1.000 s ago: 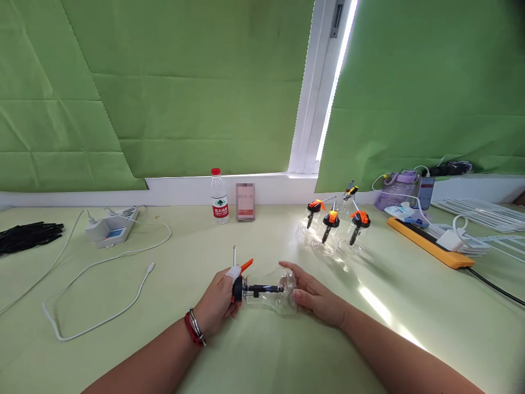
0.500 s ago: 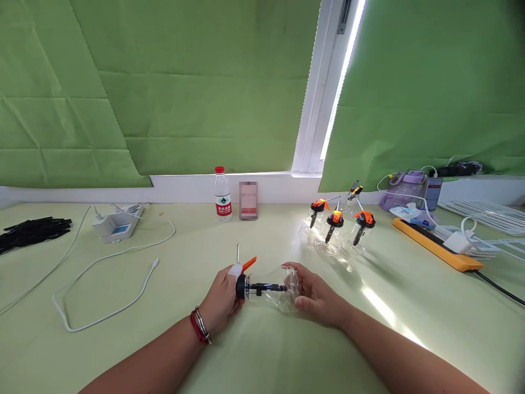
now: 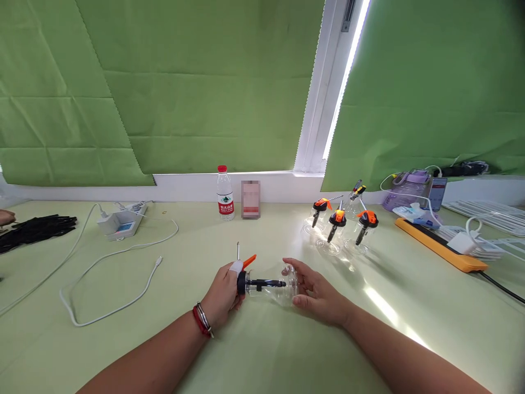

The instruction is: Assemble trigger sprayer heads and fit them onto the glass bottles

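A clear, cone-shaped bottle [image 3: 270,293] lies on its side in mid-view, its wide base to the right. It has a black cap [image 3: 241,282] with an orange lever [image 3: 249,261] and a thin metal tube [image 3: 238,250]; a dark rod shows inside. My left hand [image 3: 223,293] is closed around the cap end, with some fingers hidden behind it. A white wrap covers one of its fingertips. At the other end, the thumb and fingers of my right hand [image 3: 318,293] curve around the base.
Several similar bottles with orange-topped caps [image 3: 337,218] stand back right. Beyond them are an orange power strip [image 3: 443,246] and a purple jug [image 3: 404,191]. A water bottle [image 3: 225,200], white cable [image 3: 123,253], black strips [image 3: 39,231] and another person's hand [image 3: 6,217] are also around.
Another person's hand has appeared at the left edge by the black strips. The view has shifted slightly. My hands stay at the two ends of the bottle, almost unmoved.
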Tool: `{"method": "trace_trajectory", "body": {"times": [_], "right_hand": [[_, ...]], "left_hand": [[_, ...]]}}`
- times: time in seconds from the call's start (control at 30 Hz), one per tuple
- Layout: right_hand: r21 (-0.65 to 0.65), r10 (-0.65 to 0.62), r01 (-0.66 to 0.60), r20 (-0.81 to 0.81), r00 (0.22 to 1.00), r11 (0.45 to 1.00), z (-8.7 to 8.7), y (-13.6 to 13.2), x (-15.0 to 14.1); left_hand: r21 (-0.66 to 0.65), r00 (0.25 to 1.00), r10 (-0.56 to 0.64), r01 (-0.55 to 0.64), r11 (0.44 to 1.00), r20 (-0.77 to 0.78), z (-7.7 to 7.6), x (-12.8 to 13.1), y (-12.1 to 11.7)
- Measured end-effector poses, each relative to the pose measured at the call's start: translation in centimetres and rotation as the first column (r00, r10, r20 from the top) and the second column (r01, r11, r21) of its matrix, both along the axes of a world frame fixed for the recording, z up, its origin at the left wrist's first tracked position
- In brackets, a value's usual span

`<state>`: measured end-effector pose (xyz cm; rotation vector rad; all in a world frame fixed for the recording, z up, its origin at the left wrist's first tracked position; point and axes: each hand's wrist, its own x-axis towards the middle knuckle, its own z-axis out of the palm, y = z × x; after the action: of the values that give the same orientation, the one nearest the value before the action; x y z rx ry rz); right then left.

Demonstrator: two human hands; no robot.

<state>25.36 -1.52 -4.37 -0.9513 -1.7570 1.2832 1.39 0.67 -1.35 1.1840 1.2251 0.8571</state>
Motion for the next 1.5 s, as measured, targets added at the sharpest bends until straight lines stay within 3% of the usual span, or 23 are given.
{"method": "trace_trajectory", "body": {"times": [0.23,0.5,1.0,1.5], "right_hand": [[-0.037,0.052,-0.053,-0.041,0.998,0.998,-0.6,0.6,-0.1],[0.094,-0.006,-0.005,0.116,0.993,0.996,0.1,-0.2,0.0],[-0.157,0.091,-0.12,-0.184,0.979,0.98,0.1,0.0,-0.3],[-0.232,0.064,-0.132,-0.278,0.959,0.964,-0.1,0.1,-0.3]], "left_hand": [[-0.024,0.999,-0.026,0.027,0.999,0.022,-0.2,0.0,0.1],[-0.017,0.999,-0.012,0.012,1.0,0.032,-0.6,-0.3,0.4],[-0.002,1.0,-0.027,0.027,1.0,0.003,0.2,0.1,-0.1],[0.131,0.997,-0.051,0.058,0.99,-0.061,0.7,0.1,-0.3]]}}
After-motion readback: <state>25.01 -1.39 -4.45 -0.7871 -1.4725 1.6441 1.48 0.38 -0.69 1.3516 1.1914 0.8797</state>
